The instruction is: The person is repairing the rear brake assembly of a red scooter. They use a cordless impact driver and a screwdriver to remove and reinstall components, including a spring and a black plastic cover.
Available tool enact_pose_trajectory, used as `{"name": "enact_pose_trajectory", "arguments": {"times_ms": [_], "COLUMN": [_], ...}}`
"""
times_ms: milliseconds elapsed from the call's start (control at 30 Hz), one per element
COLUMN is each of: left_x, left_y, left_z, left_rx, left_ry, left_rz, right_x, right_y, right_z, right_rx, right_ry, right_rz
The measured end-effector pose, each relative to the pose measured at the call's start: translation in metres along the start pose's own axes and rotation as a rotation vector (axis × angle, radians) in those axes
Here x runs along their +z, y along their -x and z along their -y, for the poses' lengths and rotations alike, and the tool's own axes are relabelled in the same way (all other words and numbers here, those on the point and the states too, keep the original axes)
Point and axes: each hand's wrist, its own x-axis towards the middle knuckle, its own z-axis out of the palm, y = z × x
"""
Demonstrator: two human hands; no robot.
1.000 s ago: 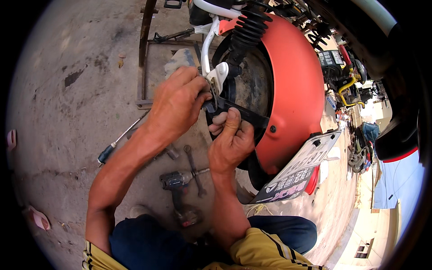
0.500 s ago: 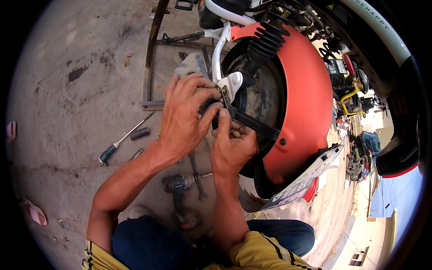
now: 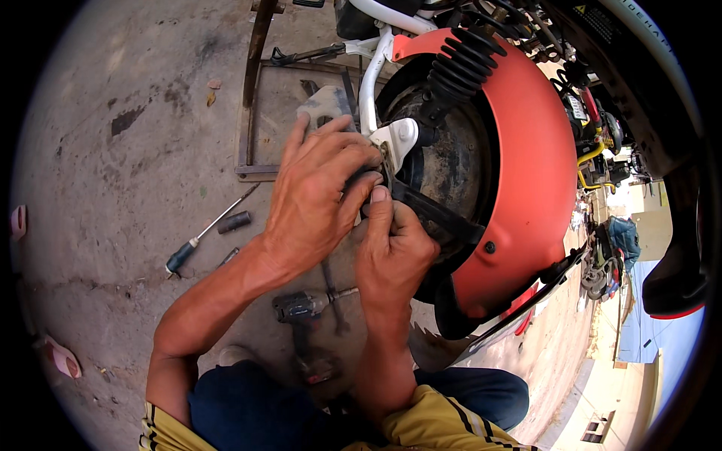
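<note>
Both hands meet at the lower end of a white metal bracket [image 3: 400, 139] beside the wheel [image 3: 456, 169] under a red fender [image 3: 534, 180]. My left hand [image 3: 320, 192] reaches in from the left, its fingers bent around a dark part there and its thumb pressed toward them. Just below, my right hand [image 3: 395, 255] is closed in a pinch, thumb tip up, at the near end of a black strut [image 3: 444, 214] that runs to the fender. What sits between the fingertips of either hand is hidden. A black coil-spring shock absorber [image 3: 465, 66] rises above the bracket.
On the concrete lie a screwdriver [image 3: 197, 239], a black socket [image 3: 235, 222] and a cordless impact driver [image 3: 302, 308]. A metal frame [image 3: 247, 113] stands at the far left of the wheel. A plate [image 3: 519, 308] hangs edge-on from the fender's near end.
The fender, wheel and strut have shifted to the right and turned a little, so the plate now shows edge-on. Both hands moved slightly right with them; the right fingers curled tighter.
</note>
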Motion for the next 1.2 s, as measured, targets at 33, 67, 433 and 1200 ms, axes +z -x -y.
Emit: {"name": "enact_pose_trajectory", "arguments": {"times_ms": [33, 67, 433, 1200], "left_x": [0.000, -0.001, 0.002, -0.003], "left_y": [-0.003, -0.008, -0.013, -0.018], "left_z": [0.000, -0.001, -0.001, 0.009], "left_rx": [0.019, 0.036, 0.055, 0.076], "left_ry": [0.006, 0.012, 0.008, -0.002], "left_rz": [0.020, 0.041, -0.083, 0.067], "right_x": [0.001, 0.004, 0.009, -0.003], "right_y": [0.000, 0.001, 0.001, -0.004], "right_z": [0.000, 0.001, -0.018, -0.015], "right_rx": [0.004, 0.010, -0.033, -0.087], "right_ry": [-0.023, -0.048, 0.056, 0.102], "right_rz": [-0.011, -0.021, -0.076, 0.024]}}
